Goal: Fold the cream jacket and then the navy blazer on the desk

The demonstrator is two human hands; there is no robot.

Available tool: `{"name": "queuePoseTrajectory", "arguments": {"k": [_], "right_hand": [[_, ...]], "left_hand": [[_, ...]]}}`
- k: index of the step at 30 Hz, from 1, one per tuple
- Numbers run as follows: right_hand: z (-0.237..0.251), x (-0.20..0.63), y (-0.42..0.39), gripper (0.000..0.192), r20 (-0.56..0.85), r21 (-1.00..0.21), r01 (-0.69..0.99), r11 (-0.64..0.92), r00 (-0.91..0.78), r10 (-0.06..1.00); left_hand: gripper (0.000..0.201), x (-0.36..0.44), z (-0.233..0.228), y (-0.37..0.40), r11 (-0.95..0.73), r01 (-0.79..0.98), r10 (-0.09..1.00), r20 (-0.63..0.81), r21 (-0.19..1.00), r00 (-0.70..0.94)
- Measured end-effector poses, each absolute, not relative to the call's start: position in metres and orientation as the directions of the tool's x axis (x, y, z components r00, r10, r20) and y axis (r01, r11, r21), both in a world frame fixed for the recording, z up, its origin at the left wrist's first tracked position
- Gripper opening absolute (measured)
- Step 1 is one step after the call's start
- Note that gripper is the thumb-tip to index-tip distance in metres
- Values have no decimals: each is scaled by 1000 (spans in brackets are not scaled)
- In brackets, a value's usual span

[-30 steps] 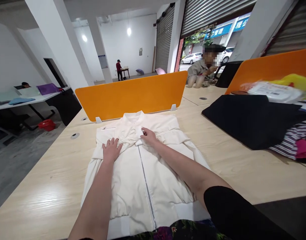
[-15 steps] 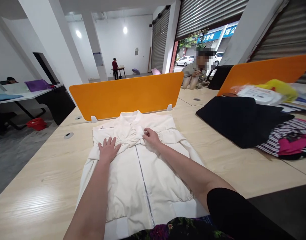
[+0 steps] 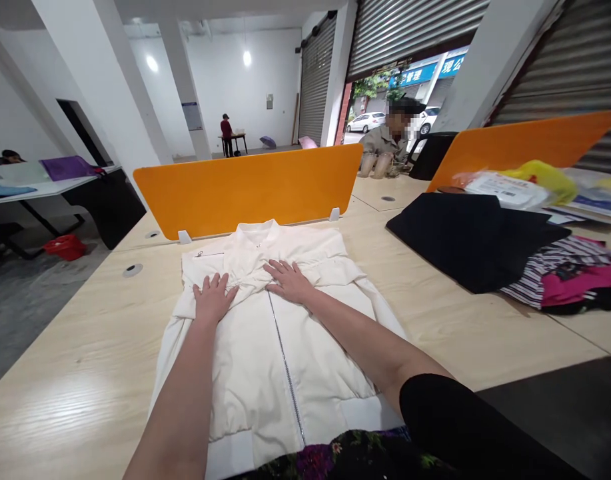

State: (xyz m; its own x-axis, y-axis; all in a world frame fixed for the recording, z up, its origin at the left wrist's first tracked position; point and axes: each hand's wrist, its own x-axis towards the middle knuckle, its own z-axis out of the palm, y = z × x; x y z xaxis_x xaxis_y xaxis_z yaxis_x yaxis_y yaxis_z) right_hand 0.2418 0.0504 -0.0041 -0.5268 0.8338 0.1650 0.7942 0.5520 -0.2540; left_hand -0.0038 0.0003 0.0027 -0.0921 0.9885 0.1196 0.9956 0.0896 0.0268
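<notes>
White fabric fills the middle of what we see: a zipped jacket (image 3: 265, 347) lies front-up on the pale wooden table (image 3: 460, 320), its collar toward the orange divider (image 3: 250, 190) and its hem at the near edge. We rest our left hand (image 3: 212, 299) flat on the left chest, fingers spread wide and gripping nothing. Our right hand (image 3: 288, 280) lies palm-down just right of the zip, where the folded sleeves cross the chest, fingers extended and loosely apart, also holding nothing. The two hands sit near each other, one on either side of the zip. To our right, well apart from the jacket, a black garment (image 3: 470, 237) lies beside striped and pink cloth (image 3: 565, 277). Beyond the divider, another person (image 3: 390, 137) sits at the far desk.
</notes>
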Motion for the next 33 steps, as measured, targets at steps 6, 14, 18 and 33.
{"name": "queuePoseTrajectory", "arguments": {"k": [6,14,18,33], "right_hand": [[-3,242,50,68,169,-241,789,566,-540,825],[-3,244,50,67,202,-251,775,580,-544,814],[-4,247,51,65,231,-258,764,591,-545,806],[0,239,48,63,184,-129,881,455,-430,884]], "left_hand": [[63,-5,3,0,91,995,987,130,28,-94],[63,-5,6,0,96,993,989,109,65,-103],[62,-5,4,1,82,993,985,145,83,-93],[50,23,7,-6,-126,962,948,316,240,45]]}}
